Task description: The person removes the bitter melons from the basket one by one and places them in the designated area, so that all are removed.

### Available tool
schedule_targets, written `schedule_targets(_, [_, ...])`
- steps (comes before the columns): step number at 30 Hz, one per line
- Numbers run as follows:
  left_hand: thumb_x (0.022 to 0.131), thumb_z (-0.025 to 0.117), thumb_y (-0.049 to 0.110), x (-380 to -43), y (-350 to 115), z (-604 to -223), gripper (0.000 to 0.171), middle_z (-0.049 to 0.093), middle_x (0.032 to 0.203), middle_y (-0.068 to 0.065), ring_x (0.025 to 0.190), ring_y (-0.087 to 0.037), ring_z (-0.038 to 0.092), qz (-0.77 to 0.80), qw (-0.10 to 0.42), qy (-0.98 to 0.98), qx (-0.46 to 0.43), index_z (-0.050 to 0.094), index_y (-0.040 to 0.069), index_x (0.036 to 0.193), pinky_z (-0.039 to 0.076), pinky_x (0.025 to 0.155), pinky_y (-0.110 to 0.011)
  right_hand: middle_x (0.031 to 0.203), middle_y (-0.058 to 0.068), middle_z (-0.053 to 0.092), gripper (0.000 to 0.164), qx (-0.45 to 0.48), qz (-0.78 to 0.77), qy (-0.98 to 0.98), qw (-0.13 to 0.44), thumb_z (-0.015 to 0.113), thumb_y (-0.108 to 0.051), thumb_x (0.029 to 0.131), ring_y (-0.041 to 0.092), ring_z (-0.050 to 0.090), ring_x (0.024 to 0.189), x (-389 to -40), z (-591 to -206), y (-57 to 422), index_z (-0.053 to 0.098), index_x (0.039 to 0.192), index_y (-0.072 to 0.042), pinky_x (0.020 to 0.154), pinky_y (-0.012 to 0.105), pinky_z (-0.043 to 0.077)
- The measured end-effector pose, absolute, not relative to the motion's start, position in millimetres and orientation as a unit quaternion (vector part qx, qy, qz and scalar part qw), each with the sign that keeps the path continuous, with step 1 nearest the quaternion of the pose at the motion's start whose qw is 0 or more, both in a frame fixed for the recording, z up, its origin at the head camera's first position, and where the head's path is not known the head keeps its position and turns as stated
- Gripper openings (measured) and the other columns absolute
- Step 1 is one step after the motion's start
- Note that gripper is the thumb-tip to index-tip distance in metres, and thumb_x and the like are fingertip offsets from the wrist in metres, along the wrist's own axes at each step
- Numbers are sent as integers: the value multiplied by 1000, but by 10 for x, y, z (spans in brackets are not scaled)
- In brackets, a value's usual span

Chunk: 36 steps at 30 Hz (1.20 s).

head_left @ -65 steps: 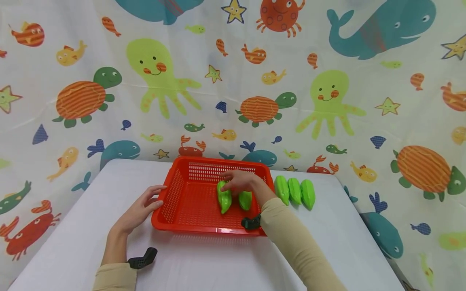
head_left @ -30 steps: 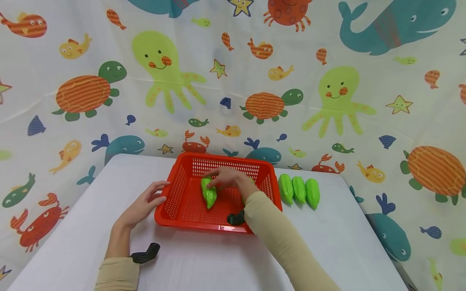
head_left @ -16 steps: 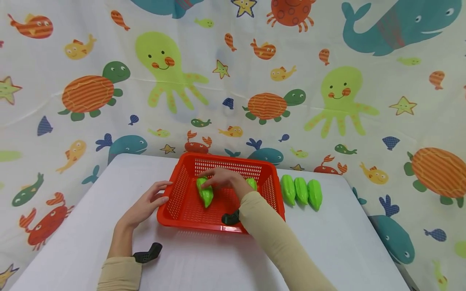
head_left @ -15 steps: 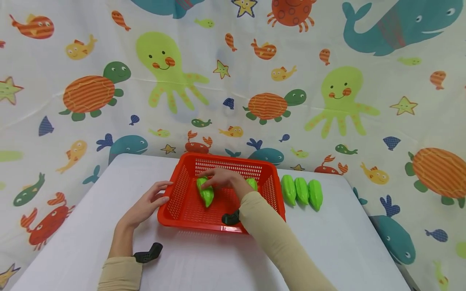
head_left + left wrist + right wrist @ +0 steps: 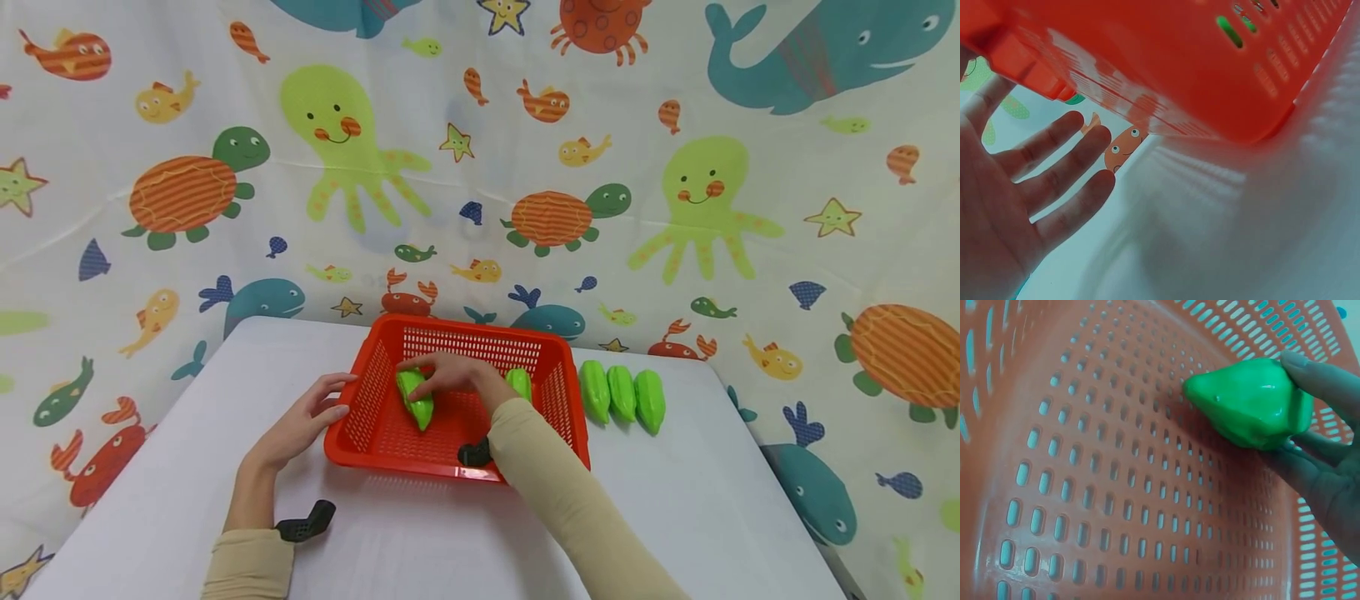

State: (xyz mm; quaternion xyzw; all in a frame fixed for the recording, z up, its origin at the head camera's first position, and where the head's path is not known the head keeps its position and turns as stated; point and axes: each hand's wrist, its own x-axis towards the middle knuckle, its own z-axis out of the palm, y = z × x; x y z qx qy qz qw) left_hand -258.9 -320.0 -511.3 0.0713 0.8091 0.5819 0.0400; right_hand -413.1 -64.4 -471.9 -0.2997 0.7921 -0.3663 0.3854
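My right hand [image 5: 448, 372] reaches into a red plastic basket [image 5: 420, 464] and grips a ridged green star fruit [image 5: 422, 408] at the basket's left part. In the right wrist view, the thumb lies on top of the star fruit [image 5: 1254, 400] and the other fingers go beneath it; its pointed end faces away from the hand. Another green star fruit [image 5: 519, 382] lies at the basket's right, partly hidden by the right arm. My left hand [image 5: 303, 419] is at the basket's left rim; in the left wrist view its fingers [image 5: 1063, 178] are spread, fairly straight.
Three more green star fruits [image 5: 621, 393] lie in a row on the white table [image 5: 720, 500], just right of the basket. A curtain [image 5: 480, 208] printed with sea animals hangs behind the table. Each wrist wears a black device [image 5: 306, 522].
The right hand has carried its star fruit leftward within the basket, and the other one has come out from behind the arm. The left hand stays at the rim; the view shifted slightly.
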Motion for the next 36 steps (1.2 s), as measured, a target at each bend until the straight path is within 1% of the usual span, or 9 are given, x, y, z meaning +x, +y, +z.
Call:
schedule_targets(5, [96, 61, 33, -2585, -3205, -5120, 58, 31, 151, -18, 134, -46, 37, 586, 44, 806, 74, 35, 22, 147, 47, 97, -55, 132, -3, 49, 57, -317, -369, 790, 374, 73, -24, 89, 18, 42, 120, -4121, -4761, -647, 53, 142, -26, 97, 34, 45])
schedule_targets(9, [97, 60, 32, -2591, -3211, -5121, 58, 31, 151, -18, 134, -46, 37, 585, 44, 806, 78, 35, 22, 147, 47, 97, -56, 128, -3, 50, 53, -328, -367, 790, 366, 71, -25, 90, 18, 44, 117, -4121, -4764, -640, 55, 140, -25, 93, 31, 46])
schedule_targets(17, [96, 61, 34, -2591, -3223, -5104, 58, 31, 151, -18, 134, -46, 38, 583, 45, 807, 78, 35, 22, 147, 48, 96, -54, 132, -6, 51, 51, -350, -339, 805, 338, 70, -30, 91, 16, 43, 119, -4130, -4759, -617, 55, 140, -29, 97, 34, 43])
schedule_targets(24, [96, 61, 34, -2590, -3240, -5113, 58, 32, 151, -18, 133, -45, 39, 585, 46, 805, 81, 35, 22, 147, 49, 95, -53, 135, -6, 49, 52, -359, -344, 796, 345, 68, -28, 92, 16, 42, 121, -4130, -4785, -592, 53, 142, -28, 100, 35, 42])
schedule_targets(29, [96, 61, 34, -2573, -3257, -5109, 58, 32, 151, -18, 134, -46, 38, 581, 44, 808, 80, 35, 22, 147, 48, 95, -54, 138, -7, 47, 52, -360, -351, 792, 345, 68, -27, 92, 15, 41, 123, -4113, -4782, -586, 53, 142, -27, 102, 36, 40])
schedule_targets(36, [96, 61, 35, -2559, -3256, -5101, 59, 31, 152, -18, 135, -47, 36, 579, 47, 810, 75, 35, 23, 148, 47, 96, -56, 135, -7, 47, 52, -348, -362, 790, 352, 69, -25, 92, 16, 41, 122, -4097, -4774, -571, 53, 142, -26, 101, 35, 40])
